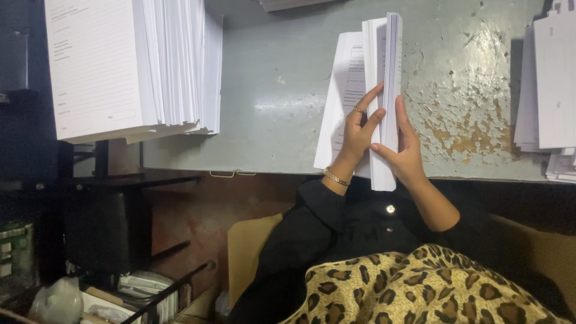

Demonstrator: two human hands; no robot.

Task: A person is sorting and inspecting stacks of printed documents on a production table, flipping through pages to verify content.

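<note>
We see both hands gripping a thick sheaf of white sheets [384, 90] stood on edge at the near rim of the grey desk [282, 108]. The left hand [359, 132] clasps it from one side, fingers spread up the paper, a bracelet at the wrist; the right hand [407, 155] clasps the opposite side, its palm hidden behind the sheaf. A printed sheet leans open behind the left hand; we cannot read it. A tall paper stack [132, 63] sits far left, overhanging the desk and cut off above. Another pile [549, 90] at the right edge is cropped. Things in the dark lower left are unclear.
</note>
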